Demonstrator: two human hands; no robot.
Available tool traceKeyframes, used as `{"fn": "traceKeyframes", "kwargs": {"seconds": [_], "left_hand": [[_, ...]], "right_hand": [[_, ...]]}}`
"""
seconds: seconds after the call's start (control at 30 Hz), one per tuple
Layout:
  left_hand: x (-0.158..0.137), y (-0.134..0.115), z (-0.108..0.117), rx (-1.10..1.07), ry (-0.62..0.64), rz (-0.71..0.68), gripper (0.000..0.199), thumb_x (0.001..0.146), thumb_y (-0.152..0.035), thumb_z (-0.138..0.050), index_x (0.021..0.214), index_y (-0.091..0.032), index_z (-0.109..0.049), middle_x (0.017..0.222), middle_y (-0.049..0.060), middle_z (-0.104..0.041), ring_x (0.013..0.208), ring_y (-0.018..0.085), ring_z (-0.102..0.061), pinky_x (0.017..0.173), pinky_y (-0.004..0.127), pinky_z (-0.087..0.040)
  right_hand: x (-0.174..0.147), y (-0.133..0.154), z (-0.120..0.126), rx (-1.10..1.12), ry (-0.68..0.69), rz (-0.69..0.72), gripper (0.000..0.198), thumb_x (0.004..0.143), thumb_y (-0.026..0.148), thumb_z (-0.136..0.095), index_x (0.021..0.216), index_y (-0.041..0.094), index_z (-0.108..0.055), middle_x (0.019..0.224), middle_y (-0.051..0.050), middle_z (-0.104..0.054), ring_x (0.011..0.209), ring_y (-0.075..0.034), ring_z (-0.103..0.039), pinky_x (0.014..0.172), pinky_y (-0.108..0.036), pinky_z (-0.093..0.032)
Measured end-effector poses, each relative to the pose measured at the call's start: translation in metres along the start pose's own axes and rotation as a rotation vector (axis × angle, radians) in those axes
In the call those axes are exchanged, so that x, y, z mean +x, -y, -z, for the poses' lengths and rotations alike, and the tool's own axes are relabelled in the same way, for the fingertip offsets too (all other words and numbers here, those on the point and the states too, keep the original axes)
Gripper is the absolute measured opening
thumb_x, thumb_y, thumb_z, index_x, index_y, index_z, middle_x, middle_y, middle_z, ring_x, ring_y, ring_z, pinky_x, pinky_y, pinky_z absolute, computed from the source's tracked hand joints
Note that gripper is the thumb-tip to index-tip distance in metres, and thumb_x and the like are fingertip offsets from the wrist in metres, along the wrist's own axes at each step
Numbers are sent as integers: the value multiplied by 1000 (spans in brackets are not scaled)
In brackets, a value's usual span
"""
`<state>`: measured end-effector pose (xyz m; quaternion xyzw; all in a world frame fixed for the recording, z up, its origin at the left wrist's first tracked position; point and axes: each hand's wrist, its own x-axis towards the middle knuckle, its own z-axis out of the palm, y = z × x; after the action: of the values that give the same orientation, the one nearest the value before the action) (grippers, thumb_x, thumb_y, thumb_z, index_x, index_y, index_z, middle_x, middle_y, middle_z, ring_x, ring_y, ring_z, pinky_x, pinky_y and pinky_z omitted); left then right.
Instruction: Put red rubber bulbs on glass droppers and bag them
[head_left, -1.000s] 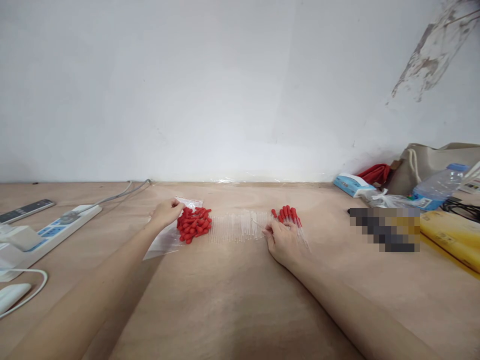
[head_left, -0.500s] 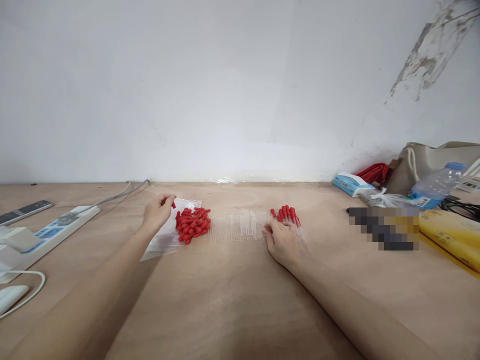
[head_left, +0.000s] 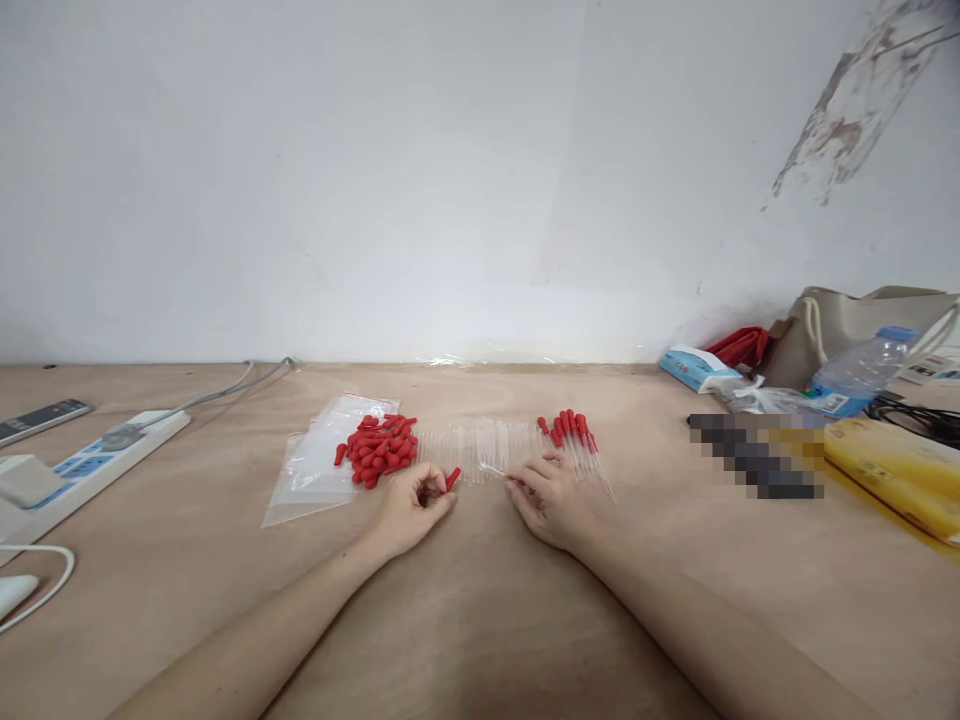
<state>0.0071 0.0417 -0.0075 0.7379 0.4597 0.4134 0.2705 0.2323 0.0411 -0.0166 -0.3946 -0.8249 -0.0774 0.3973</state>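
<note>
Between the thumb and fingers of my left hand [head_left: 411, 508] is a red rubber dropper bulb [head_left: 453, 479]. My right hand [head_left: 551, 497] pinches a thin clear dropper tube [head_left: 491, 469], its free end pointing left toward the bulb; the two are apart. Behind my hands lies a row of clear tubes [head_left: 465, 445], side by side. A heap of red bulbs [head_left: 379, 450] rests left of the row, partly on clear plastic bags [head_left: 315, 480]. Just beyond my right hand, several droppers with red bulbs fitted [head_left: 574, 430] lie fanned out, their lower parts partly hidden.
At the left are a power strip [head_left: 112, 470] with cables and a remote control [head_left: 41, 420]. On the right lie a blue tissue pack [head_left: 697, 368], a plastic bottle [head_left: 862, 372], a yellow package [head_left: 892, 475] and a blurred-out dark item [head_left: 754, 460]. A white wall [head_left: 480, 180] closes off the back.
My left hand has come from the plastic bag rightward and nearer, carrying a red bulb. My right hand has shifted slightly and now shows a tube between its fingers.
</note>
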Motion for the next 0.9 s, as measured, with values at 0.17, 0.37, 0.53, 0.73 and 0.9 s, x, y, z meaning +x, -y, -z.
{"fn": "traceKeyframes", "kwargs": {"seconds": [0.17, 0.37, 0.53, 0.73, 0.9], "left_hand": [[-4, 5, 0, 91, 26, -44, 10, 71, -20, -55, 71, -17, -45, 62, -5, -48, 53, 8, -42, 51, 20, -32], [-6, 1, -2, 103, 41, -51, 9, 72, -19, -55, 72, -17, -46, 65, -4, -50, 53, 8, -42, 51, 20, -33], [-5, 0, -1, 134, 30, -55, 19, 75, -26, -57, 92, -18, -55, 68, -2, -55, 59, 11, -50, 54, 22, -37], [-6, -3, 2, 164, 59, -156, 18, 81, -32, -54, 88, -20, -65, 81, 2, -65, 71, 14, -58, 63, 24, -44], [-10, -11, 3, 153, 122, -231, 18, 85, -29, -49, 88, -20, -65, 84, 3, -65, 75, 14, -59, 68, 25, -45]], "right_hand": [[-2, -1, -3, -4, 55, 57, 18, 85, 21, -42, 88, 20, -60, 75, -1, -63, 66, -10, -53, 85, -34, -29], [-2, 2, -2, 6, 97, 72, 21, 86, 22, -41, 91, 21, -61, 77, -2, -64, 69, -11, -54, 87, -36, -26], [-3, 6, -3, 32, 114, 99, 21, 86, 21, -41, 92, 21, -61, 75, -1, -63, 70, -11, -55, 86, -36, -26], [-2, 7, -1, 77, 151, 129, 22, 87, 21, -40, 91, 20, -62, 77, -2, -63, 71, -10, -54, 83, -34, -26], [-1, 4, 0, 58, 168, 148, 22, 86, 19, -42, 92, 22, -63, 76, -1, -63, 67, -9, -53, 81, -33, -25]]}}
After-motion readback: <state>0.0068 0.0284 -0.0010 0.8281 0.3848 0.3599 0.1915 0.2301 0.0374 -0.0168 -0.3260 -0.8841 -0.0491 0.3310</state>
